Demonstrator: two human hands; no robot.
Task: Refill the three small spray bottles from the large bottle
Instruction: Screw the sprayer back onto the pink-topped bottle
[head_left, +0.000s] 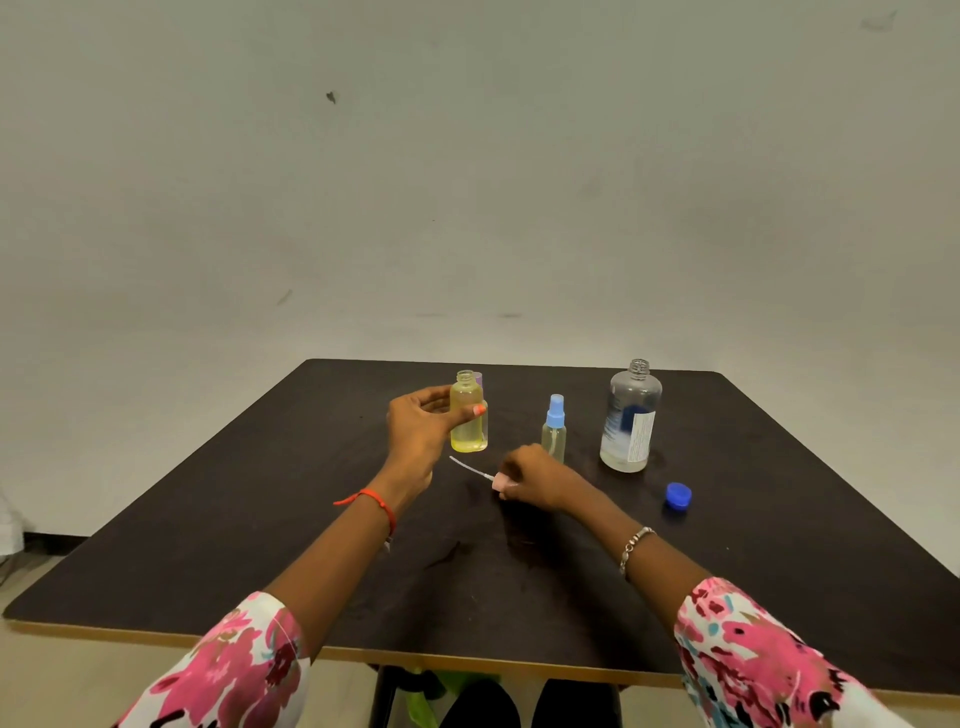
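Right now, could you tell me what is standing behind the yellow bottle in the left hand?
A purple cap peeks out behind the uncapped yellow bottle held by the left hand. Whatever it sits on is covered.

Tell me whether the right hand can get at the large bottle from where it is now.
Probably yes, once freed. The right hand holds a pink spray head on the table; the large bottle stands open to its right, with only the blue-capped spray bottle nearby, not between them.

I find no legible text: the large bottle (629, 418) at two o'clock carries a label (640, 435), its print too small to read.
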